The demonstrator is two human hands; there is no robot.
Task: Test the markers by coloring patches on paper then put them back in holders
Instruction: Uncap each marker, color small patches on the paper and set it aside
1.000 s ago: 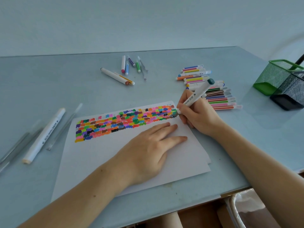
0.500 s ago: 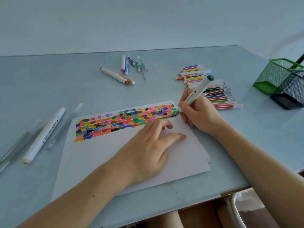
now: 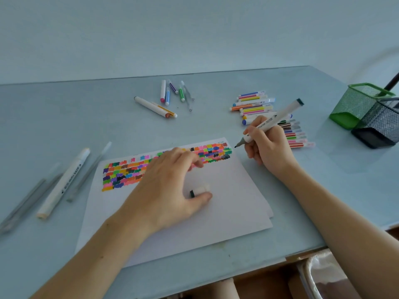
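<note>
Two hands (image 3: 168, 182) (image 3: 266, 145) above white paper (image 3: 226, 201) on the table (image 3: 64, 115), apart. Left: fingers loosely curled over the colored patches (image 3: 127, 171), thumb against a small white cap (image 3: 200, 189) on the sheet. Right: curled tight round an uncapped white marker (image 3: 278, 118), dark tip clear of the paper's far right corner, near the row of markers (image 3: 295, 134); green holder (image 3: 356, 104) and black holder (image 3: 380, 126) far right.

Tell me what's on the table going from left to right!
Big white marker → paper with colored patches → left hand by a cap → right hand holding a marker → green holder → black holder.
</note>
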